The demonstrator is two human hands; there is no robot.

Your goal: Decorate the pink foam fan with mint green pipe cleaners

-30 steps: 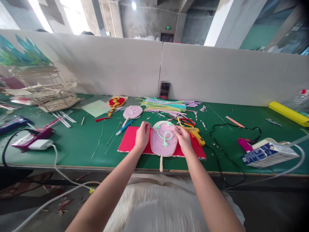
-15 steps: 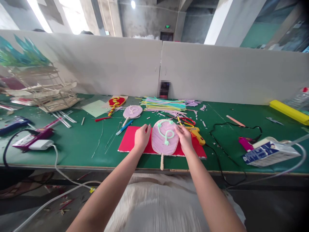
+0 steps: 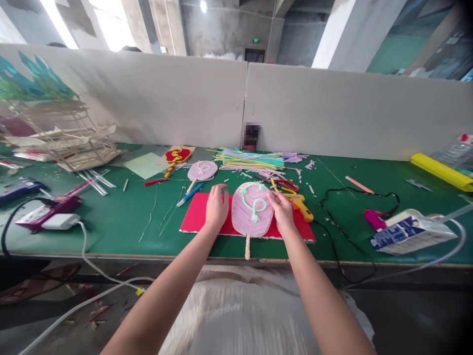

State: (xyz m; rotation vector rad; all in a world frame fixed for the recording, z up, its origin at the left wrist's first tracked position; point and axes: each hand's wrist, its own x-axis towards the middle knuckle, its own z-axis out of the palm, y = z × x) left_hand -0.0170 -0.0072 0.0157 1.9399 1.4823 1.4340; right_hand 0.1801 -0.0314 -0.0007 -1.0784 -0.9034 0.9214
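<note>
A lilac fan (image 3: 246, 219), built from pipe-cleaner strips, has a mint-green curl on its face and a pale handle pointing toward me. My right hand (image 3: 281, 209) pinches the fan's right edge between thumb and fingers. Left of the fan, my left hand (image 3: 217, 207) is empty, its thumb and fingers apart, just off the fan's edge. Beneath both hands lies a red board (image 3: 195, 212). A yellow glue gun (image 3: 301, 206) and red-handled scissors (image 3: 287, 185) rest just beyond my right hand.
Behind the board lies a bundle of pastel pipe cleaners (image 3: 251, 160). A second lilac fan (image 3: 202, 170), a red-and-yellow fan (image 3: 178, 155) and a blue pen (image 3: 189, 195) lie to the left. A purple power strip (image 3: 46, 212) and a milk carton (image 3: 410, 234) flank the work area.
My left hand's fingers have loosened and spread a little, the thumb now standing apart. The fan and my right hand stay in place.
</note>
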